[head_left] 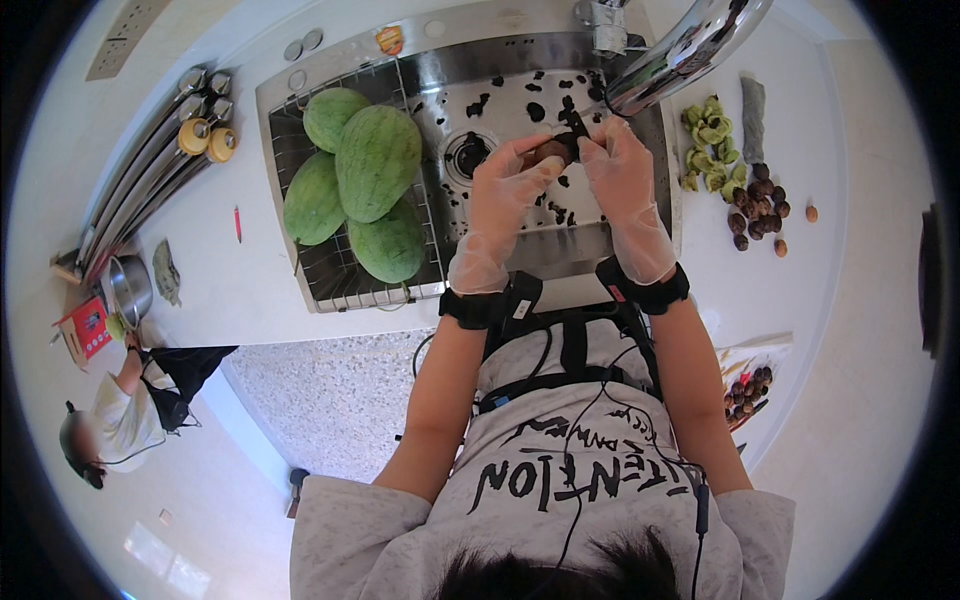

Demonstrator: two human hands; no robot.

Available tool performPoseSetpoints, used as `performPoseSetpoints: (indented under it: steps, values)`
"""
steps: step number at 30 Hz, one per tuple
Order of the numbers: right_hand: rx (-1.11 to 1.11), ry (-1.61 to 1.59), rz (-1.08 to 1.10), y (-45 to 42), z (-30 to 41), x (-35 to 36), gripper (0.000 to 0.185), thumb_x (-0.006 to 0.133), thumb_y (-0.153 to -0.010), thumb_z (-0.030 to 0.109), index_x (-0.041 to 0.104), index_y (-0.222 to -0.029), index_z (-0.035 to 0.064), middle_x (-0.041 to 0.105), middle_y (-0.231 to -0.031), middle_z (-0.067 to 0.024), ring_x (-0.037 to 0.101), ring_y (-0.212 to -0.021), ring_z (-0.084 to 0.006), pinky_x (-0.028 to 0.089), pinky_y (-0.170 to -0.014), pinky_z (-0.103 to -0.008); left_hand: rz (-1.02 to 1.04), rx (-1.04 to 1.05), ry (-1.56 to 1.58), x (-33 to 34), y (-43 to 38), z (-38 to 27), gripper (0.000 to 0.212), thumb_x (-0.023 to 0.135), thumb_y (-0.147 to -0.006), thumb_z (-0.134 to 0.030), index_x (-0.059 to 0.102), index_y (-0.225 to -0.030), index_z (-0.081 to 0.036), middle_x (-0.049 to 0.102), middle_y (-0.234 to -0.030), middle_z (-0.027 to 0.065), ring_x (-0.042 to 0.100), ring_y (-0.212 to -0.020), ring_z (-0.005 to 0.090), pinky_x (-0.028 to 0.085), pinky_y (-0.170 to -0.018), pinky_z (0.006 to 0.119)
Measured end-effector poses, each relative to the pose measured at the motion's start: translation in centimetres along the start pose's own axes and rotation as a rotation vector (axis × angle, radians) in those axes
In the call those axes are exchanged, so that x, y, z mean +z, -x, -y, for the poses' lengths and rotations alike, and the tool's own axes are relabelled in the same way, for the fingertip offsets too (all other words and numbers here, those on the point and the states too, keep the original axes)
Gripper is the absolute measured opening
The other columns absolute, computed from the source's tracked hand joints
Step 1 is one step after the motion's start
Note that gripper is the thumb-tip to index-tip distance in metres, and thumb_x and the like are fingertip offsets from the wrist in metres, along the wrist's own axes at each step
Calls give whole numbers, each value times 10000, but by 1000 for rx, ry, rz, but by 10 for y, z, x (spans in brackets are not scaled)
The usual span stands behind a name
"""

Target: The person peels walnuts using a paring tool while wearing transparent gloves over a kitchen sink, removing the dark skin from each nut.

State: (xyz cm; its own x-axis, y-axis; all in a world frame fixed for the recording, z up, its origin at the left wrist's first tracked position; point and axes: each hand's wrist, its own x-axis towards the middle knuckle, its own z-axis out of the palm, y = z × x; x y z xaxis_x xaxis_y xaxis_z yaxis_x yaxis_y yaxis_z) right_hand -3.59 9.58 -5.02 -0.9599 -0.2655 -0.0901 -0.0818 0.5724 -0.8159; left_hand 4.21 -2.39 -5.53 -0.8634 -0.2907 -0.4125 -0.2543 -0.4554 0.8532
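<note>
Both my hands wear clear plastic gloves and are over the steel sink (510, 94). With its fingertips my left hand (501, 199) grips a brown walnut (553, 152), its far side covered in black husk. Close against that side, my right hand (624, 180) pinches a narrow dark strip (574, 120); whether it is husk or a blade I cannot tell. Black husk scraps (535, 112) are scattered over the sink floor. More of them fill the drain (472, 154).
Several green melons (379, 161) sit in a wire basket (322, 300) at left. A chrome faucet (690, 56) arches close by my right hand. Green peels (707, 124) and dark walnuts (761, 206) lie on the right counter. Another person (124, 420) stands far left beside a metal pot (129, 289).
</note>
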Motion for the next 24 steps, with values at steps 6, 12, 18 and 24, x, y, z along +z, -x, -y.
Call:
performPoseSetpoints:
  steps: [6,12,18,24]
  values:
    - [22,-119,21,-2,-9,-1,137,600,-766,104,497,-770,13,505,-625,-130,479,-548,-220,403,-544,-310,52,1,3,-1,-2,3,378,575,-849,-209,525,-1146,18,574,-1017,37,497,-925,89,380,-842,224]
    - [-5,-231,56,2,-2,4,111,577,-772,92,501,-759,12,529,-639,-62,462,-585,-111,401,-549,-276,6,-48,183,-2,-9,14,394,552,-872,-207,497,-1159,57,576,-1051,74,521,-954,119,396,-887,256]
    - [93,-485,209,-5,-15,-2,103,589,-767,92,526,-755,12,577,-691,-50,489,-610,-100,415,-551,-264,-72,-75,290,-6,-6,14,324,554,-869,-187,524,-1099,40,572,-1023,79,539,-944,143,425,-874,278]
    - [-8,-271,229,-1,-9,7,126,605,-755,103,521,-769,10,587,-675,-66,493,-586,-111,423,-552,-269,-54,-110,302,-2,-10,17,273,611,-836,-193,577,-1017,7,598,-897,27,560,-827,105,441,-769,231]
